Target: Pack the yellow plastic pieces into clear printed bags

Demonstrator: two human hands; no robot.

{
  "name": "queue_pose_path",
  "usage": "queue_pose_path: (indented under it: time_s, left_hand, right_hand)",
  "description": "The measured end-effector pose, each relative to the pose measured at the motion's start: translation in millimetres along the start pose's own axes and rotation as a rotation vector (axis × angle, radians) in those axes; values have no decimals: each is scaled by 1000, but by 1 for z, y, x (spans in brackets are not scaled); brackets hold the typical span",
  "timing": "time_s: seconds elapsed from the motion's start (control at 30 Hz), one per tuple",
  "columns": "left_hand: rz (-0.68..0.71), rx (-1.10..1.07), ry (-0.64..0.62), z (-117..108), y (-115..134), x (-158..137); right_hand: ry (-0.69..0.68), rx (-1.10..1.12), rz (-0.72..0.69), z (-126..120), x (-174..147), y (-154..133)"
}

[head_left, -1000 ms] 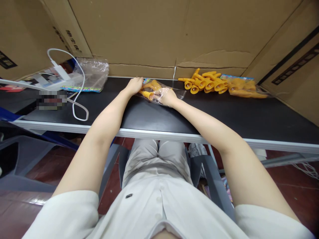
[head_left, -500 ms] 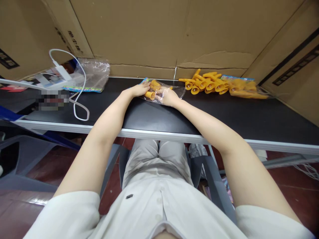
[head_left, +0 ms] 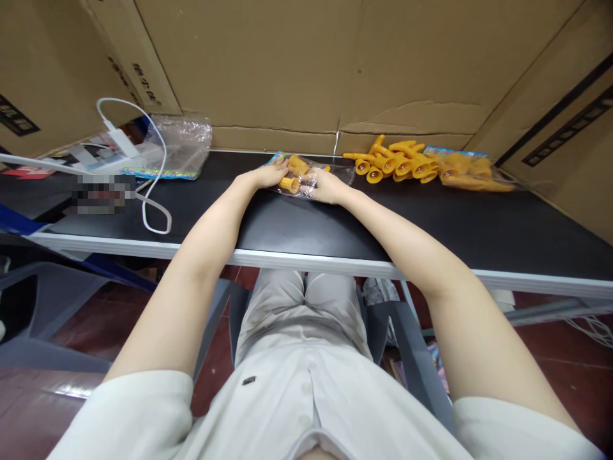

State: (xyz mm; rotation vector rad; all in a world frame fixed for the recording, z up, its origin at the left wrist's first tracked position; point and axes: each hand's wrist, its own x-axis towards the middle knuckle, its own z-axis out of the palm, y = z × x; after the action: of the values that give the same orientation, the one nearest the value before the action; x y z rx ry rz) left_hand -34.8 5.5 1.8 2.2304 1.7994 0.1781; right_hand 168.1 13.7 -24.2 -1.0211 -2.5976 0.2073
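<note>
Yellow is what I'm seeing first: a few flared pcs are lying in a clear bag mid-table, near the back edge. The L hand is resting over the bag's L end, fingers stretched out; can't tell if it's pinching the film. The R hand is lying at the R part, fingers bent close to the pcs; glare is hiding whether they're inside the film or gripping anything.

Poss. trouble: the film is looking thin & slack, so a hard tug could be splitting it or spilling the pcs. If the R hand were swinging wide, it could be knocking the loose yellow pile just beside, or the filled bag next to that. On the L, the white cable is looping by another clear bag, so a snag there is poss. too.
</note>
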Motion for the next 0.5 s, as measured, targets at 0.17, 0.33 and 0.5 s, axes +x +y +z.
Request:
queue_pose_path:
  time_s: [0.17,0.33,0.5]
  left_hand:
    - [-20,58,-4,-2,2,-4]
    - [-26,19,27,-2,-2,-6]
    - [-45,-18,48,-1,-2,-8]
  right_hand:
    - [82,-9,54,-8,-2,11]
    - [128,-158,313,-11,-5,12]
    - [16,-242,314,-11,-7,5]
